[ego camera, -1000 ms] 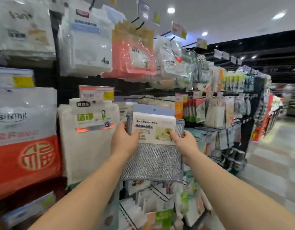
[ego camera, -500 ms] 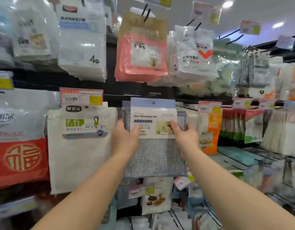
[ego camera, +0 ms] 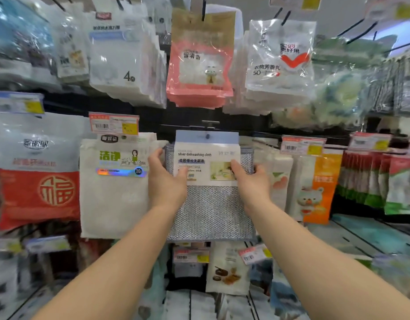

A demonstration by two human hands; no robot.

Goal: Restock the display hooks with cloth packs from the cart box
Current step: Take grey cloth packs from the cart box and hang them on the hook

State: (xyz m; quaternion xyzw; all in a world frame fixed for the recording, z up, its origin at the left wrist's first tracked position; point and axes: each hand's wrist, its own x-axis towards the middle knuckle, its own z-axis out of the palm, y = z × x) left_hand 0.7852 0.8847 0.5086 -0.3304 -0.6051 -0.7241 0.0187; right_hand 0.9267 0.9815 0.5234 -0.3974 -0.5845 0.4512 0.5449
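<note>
A silver dishwashing cloth pack [ego camera: 211, 209], grey mesh under a white and blue header card, is held upright against the display. My left hand [ego camera: 166, 181] grips its left side, thumb on the card. My right hand [ego camera: 252, 181] grips its right side the same way. The hang hole in the blue header sits just below a dark display hook [ego camera: 209, 123]; whether the hook passes through the hole is unclear. The cart box is out of view.
A white cloth pack [ego camera: 114, 192] hangs left of mine, and a red and white bag [ego camera: 35, 176] further left. An orange bear pack [ego camera: 319, 188] hangs to the right. Pink [ego camera: 199, 72] and clear packs [ego camera: 280, 65] hang overhead. Price tags and lower shelves sit below.
The view has swung left toward the display. Both hands have carried the cloth pack closer to the rack, up to the dark hook.
</note>
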